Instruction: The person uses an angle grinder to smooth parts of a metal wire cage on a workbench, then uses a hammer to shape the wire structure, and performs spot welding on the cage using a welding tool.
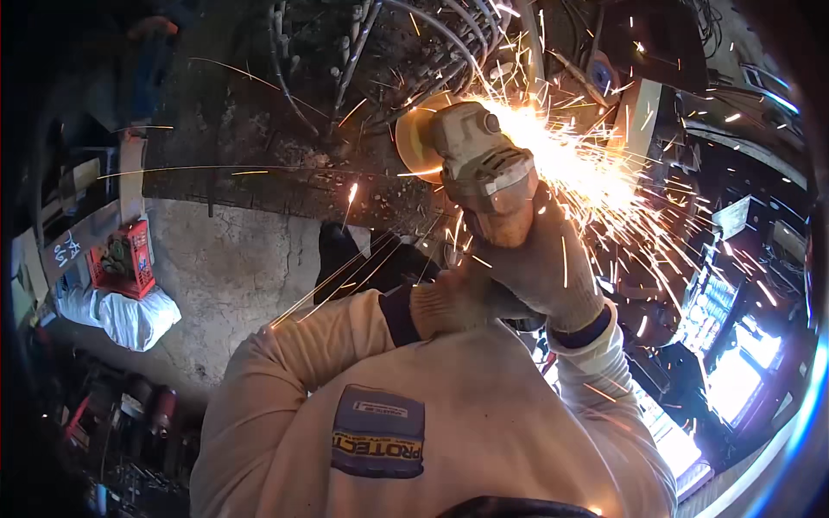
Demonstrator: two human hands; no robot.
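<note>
An angle grinder (488,164) with a grey, dusty gear head is held out in front of my chest. Its round disc (420,142) glows yellow-orange at the left, and bright sparks spray to the right from behind the head. My right hand (553,268), in a knitted work glove, is closed around the grinder's body just behind the head. Lower and to the left, my left hand (458,300), gloved too, is closed on the rear of the tool; its fingers are partly hidden. Glare hides the spot where disc meets metal. Beyond the disc lie bent metal rods (350,60).
A dark, debris-strewn work surface (250,164) spreads beyond the grinder. At the left, a red plastic basket (125,261) rests on a white sack (138,318) beside a concrete floor (233,276). A light wooden board (636,116) stands at the right, among flying sparks.
</note>
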